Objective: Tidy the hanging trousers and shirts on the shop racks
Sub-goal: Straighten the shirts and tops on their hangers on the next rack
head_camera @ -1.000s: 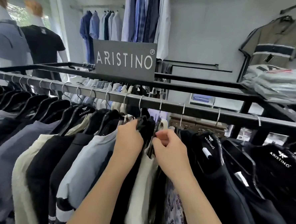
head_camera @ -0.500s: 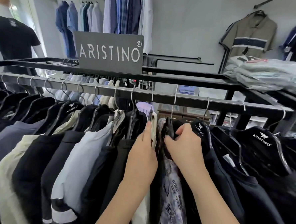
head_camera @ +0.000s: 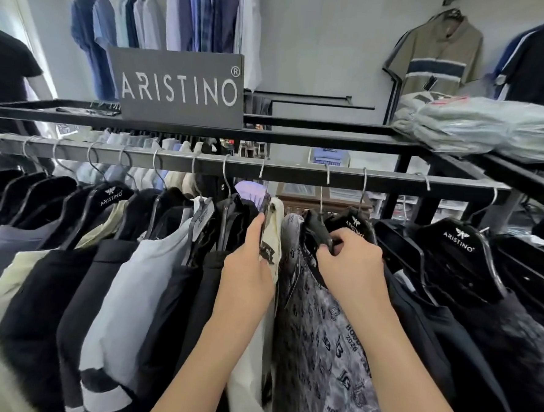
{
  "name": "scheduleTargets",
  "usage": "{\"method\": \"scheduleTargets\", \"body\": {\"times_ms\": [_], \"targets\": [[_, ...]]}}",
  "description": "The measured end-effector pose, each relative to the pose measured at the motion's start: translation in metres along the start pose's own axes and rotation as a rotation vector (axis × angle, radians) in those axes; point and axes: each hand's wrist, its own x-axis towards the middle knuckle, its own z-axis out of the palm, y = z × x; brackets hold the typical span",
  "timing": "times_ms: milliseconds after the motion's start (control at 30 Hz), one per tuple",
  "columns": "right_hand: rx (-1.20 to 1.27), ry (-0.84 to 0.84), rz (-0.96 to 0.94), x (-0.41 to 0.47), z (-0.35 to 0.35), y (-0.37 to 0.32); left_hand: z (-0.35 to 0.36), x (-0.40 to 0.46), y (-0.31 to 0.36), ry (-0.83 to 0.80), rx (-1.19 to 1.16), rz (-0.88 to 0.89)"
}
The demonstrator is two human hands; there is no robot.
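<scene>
Head view: at frame centre the left hand [head_camera: 250,269] lies against a cream shirt [head_camera: 274,228], fingers straight, pressing it leftward along the rail [head_camera: 298,172]. Just right of it, the right hand [head_camera: 351,265] curls its fingers round a black hanger [head_camera: 318,229] carrying a grey printed shirt [head_camera: 323,330]. The shirts look light and limp and would likely bunch if pulled; the stiff hanger shoulders seem the better hold, sliding the hooks along.
</scene>
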Motion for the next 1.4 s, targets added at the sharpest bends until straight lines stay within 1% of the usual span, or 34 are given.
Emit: {"method": "scheduleTargets", "body": {"times_ms": [133,233,300,367,433,467,533,633,700,767,833,933,1033,1067,1133,1200,1267,1333,1400], "targets": [[-0.035,-0.018,-0.006,-0.002,0.001,0.000,0.004,0.025,0.016,0.017,0.035,0.015],[-0.078,-0.027,0.006,-0.004,-0.005,-0.004,0.012,0.044,0.017,-0.013,0.039,-0.042],[-0.163,-0.026,0.004,-0.009,-0.011,-0.009,0.021,0.046,0.009,-0.031,0.020,-0.097],[-0.239,0.021,-0.058,-0.019,-0.015,-0.019,0.034,0.037,0.000,-0.023,-0.001,-0.129],[-0.204,0.045,-0.166,-0.033,-0.013,-0.032,0.042,0.022,-0.006,0.007,-0.028,-0.127],[-0.184,0.014,-0.212,-0.039,-0.008,-0.037,0.043,0.013,-0.007,0.006,-0.066,-0.130],[-0.208,-0.134,-0.231,-0.047,0.000,-0.040,0.042,-0.002,-0.015,-0.035,-0.131,-0.180],[-0.338,-0.419,-0.132,-0.047,0.005,-0.030,0.037,-0.022,-0.031,0.001,-0.120,-0.234],[-0.355,-0.482,-0.115,-0.041,0.004,-0.020,0.029,-0.038,-0.035,0.005,-0.080,-0.244],[-0.366,-0.474,-0.185,-0.034,0.005,-0.011,0.017,-0.058,-0.031,0.001,-0.049,-0.258],[-0.340,-0.488,-0.236,-0.030,0.005,-0.003,0.004,-0.083,-0.019,0.032,-0.017,-0.264],[-0.306,-0.575,-0.287,-0.026,0.002,0.007,-0.012,-0.124,0.006,0.112,0.040,-0.293],[-0.281,-0.651,-0.413,-0.023,0.002,0.015,-0.024,-0.164,0.025,0.163,0.080,-0.326],[-0.235,-0.665,-0.472,-0.024,0.002,0.016,-0.029,-0.175,0.031,0.156,0.077,-0.336],[-0.114,-0.688,-0.662,-0.033,0.004,0.016,-0.041,-0.194,0.046,0.118,0.072,-0.363],[0.029,-0.779,-0.875,-0.047,0.004,0.016,-0.054,-0.210,0.063,0.071,0.052,-0.362],[0.192,-0.903,-0.935,-0.064,-0.002,0.016,-0.068,-0.223,0.079,0.032,0.055,-0.354],[0.319,-0.949,-0.947,-0.077,-0.006,0.016,-0.083,-0.239,0.094,-0.009,0.083,-0.383],[0.366,-0.982,-0.993,-0.089,-0.009,0.015,-0.097,-0.256,0.104,-0.054,0.138,-0.446]]}}
